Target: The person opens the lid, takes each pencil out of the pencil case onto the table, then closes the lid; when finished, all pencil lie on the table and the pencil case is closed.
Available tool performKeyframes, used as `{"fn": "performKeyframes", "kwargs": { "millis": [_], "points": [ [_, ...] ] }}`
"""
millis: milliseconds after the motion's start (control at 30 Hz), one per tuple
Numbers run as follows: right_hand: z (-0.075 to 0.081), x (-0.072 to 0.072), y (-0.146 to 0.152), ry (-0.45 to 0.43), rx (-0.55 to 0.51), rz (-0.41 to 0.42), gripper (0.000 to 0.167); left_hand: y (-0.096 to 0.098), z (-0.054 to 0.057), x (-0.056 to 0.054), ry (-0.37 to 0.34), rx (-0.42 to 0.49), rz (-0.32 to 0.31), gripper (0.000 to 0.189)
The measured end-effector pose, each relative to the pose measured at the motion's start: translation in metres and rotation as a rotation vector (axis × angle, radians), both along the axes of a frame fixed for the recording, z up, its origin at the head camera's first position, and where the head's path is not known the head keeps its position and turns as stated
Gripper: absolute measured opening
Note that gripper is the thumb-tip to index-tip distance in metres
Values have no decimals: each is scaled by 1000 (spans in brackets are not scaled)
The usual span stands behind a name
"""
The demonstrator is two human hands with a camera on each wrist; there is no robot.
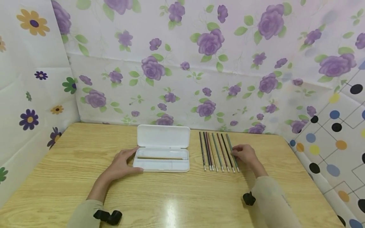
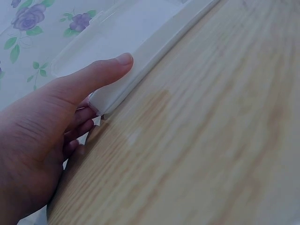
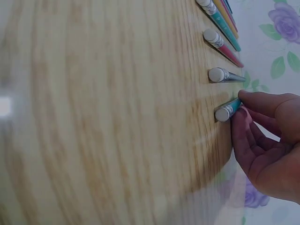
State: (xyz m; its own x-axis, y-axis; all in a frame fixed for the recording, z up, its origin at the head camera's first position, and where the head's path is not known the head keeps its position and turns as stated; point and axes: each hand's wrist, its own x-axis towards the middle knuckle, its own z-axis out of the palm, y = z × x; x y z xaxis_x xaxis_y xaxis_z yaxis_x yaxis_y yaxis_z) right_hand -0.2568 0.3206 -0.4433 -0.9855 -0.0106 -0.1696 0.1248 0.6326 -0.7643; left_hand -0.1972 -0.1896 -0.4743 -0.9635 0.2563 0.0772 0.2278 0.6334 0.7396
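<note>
A white pencil case (image 1: 161,166) lies with its lid raised on the table, and one gold-brown pencil (image 1: 159,157) rests in its back compartment. My left hand (image 1: 122,165) holds the case by its left end, thumb on the front rim and fingers round the corner; the left wrist view shows the thumb (image 2: 110,70) on the white edge. To the right of the case several eraser-tipped pencils (image 1: 219,152) lie in a fanned row. At the row's right end my right hand (image 1: 246,154) pinches a teal pencil (image 3: 228,110) between thumb and fingers, its white eraser end low over the wood.
The wooden table (image 1: 171,196) ends at a flowered cloth backdrop (image 1: 182,88). A dotted cloth (image 1: 336,152) borders the right side, and a daisy-patterned one (image 1: 28,95) the left. Black wrist cameras (image 1: 249,199) sit at both sleeves.
</note>
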Motion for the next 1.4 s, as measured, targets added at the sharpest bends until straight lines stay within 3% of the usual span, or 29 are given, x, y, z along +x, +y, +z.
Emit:
{"fn": "performKeyframes", "kwargs": {
  "millis": [367,567,700,833,1200,1400],
  "points": [
    [4,0,-4,25,27,31,34,-1,0,0,8,-5,6,98],
    [12,-11,-5,148,244,84,31,-1,-2,0,17,-18,11,97],
    [22,-17,-16,241,247,182,32,-1,-3,1,15,-17,12,97],
    [33,-14,-40,298,243,274,31,-1,-2,1,10,-15,12,97],
    [48,-3,-118,303,239,455,25,-2,-1,1,20,-10,16,97],
    [48,4,-149,290,224,545,23,-1,-2,0,18,-12,15,97]
  ]
}}
